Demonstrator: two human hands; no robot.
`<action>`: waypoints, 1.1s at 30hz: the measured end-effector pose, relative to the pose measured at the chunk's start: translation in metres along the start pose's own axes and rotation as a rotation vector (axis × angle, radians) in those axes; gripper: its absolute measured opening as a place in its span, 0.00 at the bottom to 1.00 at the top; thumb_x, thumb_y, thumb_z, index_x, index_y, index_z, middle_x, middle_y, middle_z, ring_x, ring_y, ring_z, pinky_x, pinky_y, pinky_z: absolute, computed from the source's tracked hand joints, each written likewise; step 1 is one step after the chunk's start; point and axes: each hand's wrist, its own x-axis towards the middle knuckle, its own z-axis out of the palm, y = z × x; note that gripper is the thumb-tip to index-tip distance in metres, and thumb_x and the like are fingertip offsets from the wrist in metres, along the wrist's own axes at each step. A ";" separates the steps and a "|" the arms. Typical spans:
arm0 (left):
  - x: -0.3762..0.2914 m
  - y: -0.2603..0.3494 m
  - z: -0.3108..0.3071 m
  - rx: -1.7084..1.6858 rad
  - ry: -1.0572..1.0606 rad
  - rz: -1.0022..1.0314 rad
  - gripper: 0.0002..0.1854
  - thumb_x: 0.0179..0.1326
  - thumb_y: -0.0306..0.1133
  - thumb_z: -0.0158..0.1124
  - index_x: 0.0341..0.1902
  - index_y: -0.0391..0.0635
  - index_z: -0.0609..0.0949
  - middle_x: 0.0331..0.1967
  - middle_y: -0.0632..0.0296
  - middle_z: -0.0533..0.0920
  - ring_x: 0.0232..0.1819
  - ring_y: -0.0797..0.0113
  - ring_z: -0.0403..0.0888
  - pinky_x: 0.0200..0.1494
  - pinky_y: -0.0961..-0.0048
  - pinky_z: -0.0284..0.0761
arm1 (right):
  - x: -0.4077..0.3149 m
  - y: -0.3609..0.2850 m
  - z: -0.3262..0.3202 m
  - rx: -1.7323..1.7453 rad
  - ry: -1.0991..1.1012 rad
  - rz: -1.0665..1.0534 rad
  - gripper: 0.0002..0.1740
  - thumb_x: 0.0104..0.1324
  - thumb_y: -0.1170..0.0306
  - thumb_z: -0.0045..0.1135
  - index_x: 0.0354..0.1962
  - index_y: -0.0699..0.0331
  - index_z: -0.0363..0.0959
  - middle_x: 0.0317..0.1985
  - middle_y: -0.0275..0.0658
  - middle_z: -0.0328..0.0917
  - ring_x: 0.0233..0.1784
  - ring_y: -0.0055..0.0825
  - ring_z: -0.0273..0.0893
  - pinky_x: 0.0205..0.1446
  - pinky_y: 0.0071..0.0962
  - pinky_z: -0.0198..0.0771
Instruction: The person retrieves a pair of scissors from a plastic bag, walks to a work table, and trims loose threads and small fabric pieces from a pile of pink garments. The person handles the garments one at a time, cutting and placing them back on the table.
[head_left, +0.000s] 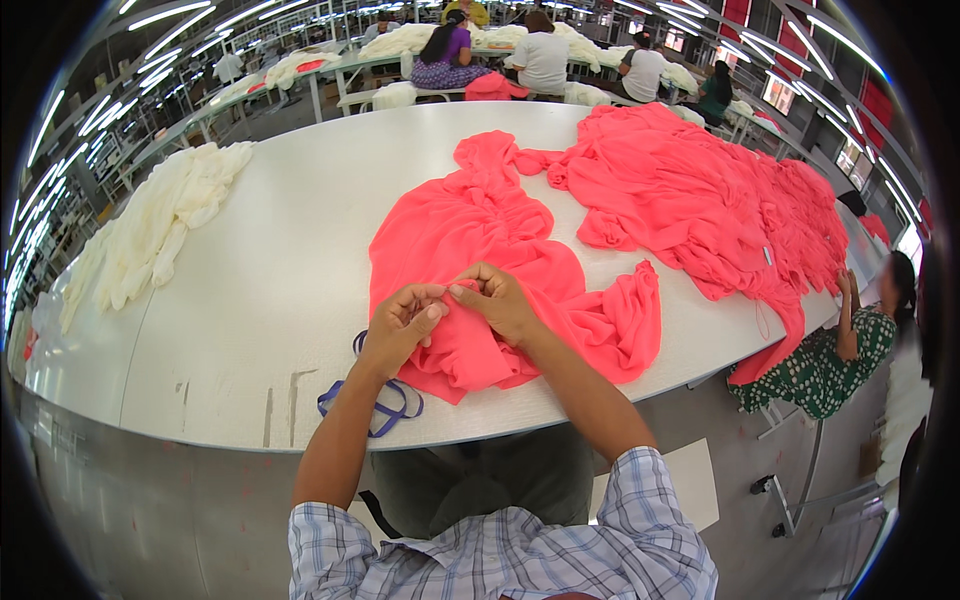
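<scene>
A coral-pink garment (465, 217) of thin gathered fabric lies spread before me on the white table (247, 255). My left hand (405, 322) and my right hand (499, 300) meet over its near part. Both pinch a fold of the cloth between thumb and fingers, the fingertips almost touching. Below the hands, a flap of the fabric hangs towards the table's front edge. Beside and partly under my left forearm lies a purple-blue ribbon or tape (394, 424), loosely looped.
A large heap of coral-pink garments (690, 202) covers the table's right side. Cream garments (161, 217) lie at the left. A person in a green dotted dress (847, 360) handles the heap at the right edge. Several people sit at long benches beyond the table.
</scene>
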 end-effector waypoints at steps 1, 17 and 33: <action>0.000 -0.002 0.000 -0.003 0.000 0.003 0.17 0.65 0.38 0.62 0.53 0.43 0.77 0.38 0.65 0.82 0.24 0.83 0.70 0.23 0.86 0.64 | 0.000 0.000 0.000 0.000 0.003 0.005 0.06 0.66 0.72 0.60 0.38 0.64 0.74 0.33 0.29 0.75 0.34 0.11 0.70 0.36 0.15 0.71; 0.000 -0.010 -0.004 -0.013 -0.034 0.073 0.16 0.69 0.38 0.56 0.53 0.40 0.74 0.38 0.62 0.81 0.29 0.81 0.72 0.30 0.84 0.67 | 0.004 -0.002 0.002 0.254 0.035 0.085 0.06 0.65 0.72 0.61 0.38 0.62 0.73 0.31 0.29 0.76 0.33 0.12 0.73 0.34 0.15 0.72; 0.002 -0.018 0.002 -0.029 -0.096 0.114 0.15 0.69 0.37 0.57 0.54 0.42 0.73 0.40 0.67 0.77 0.41 0.80 0.72 0.46 0.79 0.70 | 0.001 -0.004 -0.002 0.300 0.016 0.065 0.05 0.67 0.73 0.59 0.38 0.63 0.72 0.33 0.31 0.78 0.33 0.15 0.76 0.37 0.17 0.76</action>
